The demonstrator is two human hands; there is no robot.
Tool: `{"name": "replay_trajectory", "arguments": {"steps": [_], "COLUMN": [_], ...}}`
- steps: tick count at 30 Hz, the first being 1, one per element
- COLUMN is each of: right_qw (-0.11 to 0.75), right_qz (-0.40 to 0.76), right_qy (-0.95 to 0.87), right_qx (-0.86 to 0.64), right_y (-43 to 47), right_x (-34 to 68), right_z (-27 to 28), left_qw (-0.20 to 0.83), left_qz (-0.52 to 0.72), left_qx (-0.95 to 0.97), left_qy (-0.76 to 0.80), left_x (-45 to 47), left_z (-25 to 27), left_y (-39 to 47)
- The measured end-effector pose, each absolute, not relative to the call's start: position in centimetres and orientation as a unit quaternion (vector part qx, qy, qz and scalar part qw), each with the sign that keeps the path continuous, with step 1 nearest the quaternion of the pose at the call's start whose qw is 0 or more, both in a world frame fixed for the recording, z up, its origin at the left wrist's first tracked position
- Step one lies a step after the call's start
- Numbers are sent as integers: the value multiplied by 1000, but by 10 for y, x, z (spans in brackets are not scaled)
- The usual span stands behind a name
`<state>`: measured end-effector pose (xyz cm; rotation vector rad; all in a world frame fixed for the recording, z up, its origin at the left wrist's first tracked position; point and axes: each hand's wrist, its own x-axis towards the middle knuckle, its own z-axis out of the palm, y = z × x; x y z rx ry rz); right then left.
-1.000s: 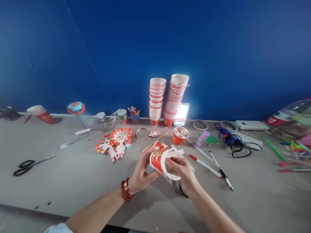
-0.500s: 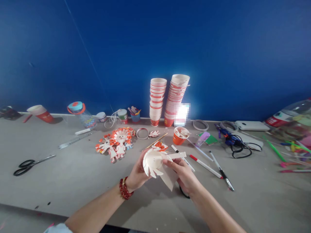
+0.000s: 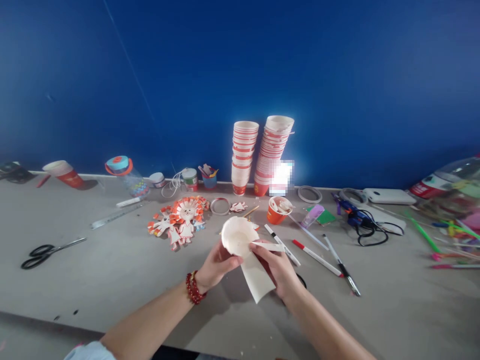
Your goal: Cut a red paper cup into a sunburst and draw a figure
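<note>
Between my hands is a cut paper cup (image 3: 240, 234), its white inside facing me and its wall sliced into strips. A wide white flap hangs down from it toward me, and a narrow strip sticks out to the right. My left hand (image 3: 217, 267) grips the cup's left side, thumb on the near edge. My right hand (image 3: 275, 267) pinches it on the right, by the base of the narrow strip. Dark-handled scissors, only a loop of which shows (image 3: 301, 281), lie partly hidden under my right hand. Left of the cup are several cut-paper dolls (image 3: 186, 227) with orange-tipped fringes.
Two tall stacks of paper cups (image 3: 244, 155) stand by the blue wall. An orange cup of scraps (image 3: 279, 210) is just beyond my hands. To the right lie a red marker (image 3: 317, 257), a pen (image 3: 343, 267) and a blue glue gun (image 3: 356, 216); scissors (image 3: 48, 252) lie left.
The cup has tipped and turned in my hands, so its inside shows more and the wide flap hangs lower. My left thumb has come onto the near edge.
</note>
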<state>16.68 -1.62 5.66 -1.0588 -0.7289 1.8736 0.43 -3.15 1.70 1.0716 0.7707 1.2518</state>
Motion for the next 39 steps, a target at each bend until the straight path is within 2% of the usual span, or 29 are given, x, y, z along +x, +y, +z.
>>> {"name": "replay_trajectory", "arguments": {"steps": [7, 12, 17, 20, 24, 27, 31, 39], "right_qw": [435, 431, 485, 463, 424, 433, 450, 475], "right_qz": [729, 696, 527, 413, 343, 301, 317, 471], "right_qy": [-306, -381, -577, -665, -713, -728, -707, -587], "right_qx": [-430, -428, -394, -416, -441, -437, -445, -456], "right_y": [-18, -12, 0, 0, -8, -12, -13, -6], "right_x": [158, 165, 182, 182, 170, 164, 164, 166], "right_z": [44, 38, 53, 57, 54, 53, 52, 35], "left_qw": [553, 480, 373, 322, 302, 291, 295, 301], "left_qz": [567, 571, 603, 602, 579, 581, 592, 592], "left_qx": [458, 464, 495, 548, 598, 612, 603, 594], "left_qy": [404, 479, 502, 484, 465, 450, 445, 453], "left_x": [15, 8, 2, 2, 4, 6, 10, 15], "left_z": [19, 20, 25, 30, 27, 22, 20, 28], "left_y": [-33, -30, -29, -32, -37, -39, -39, -38]}}
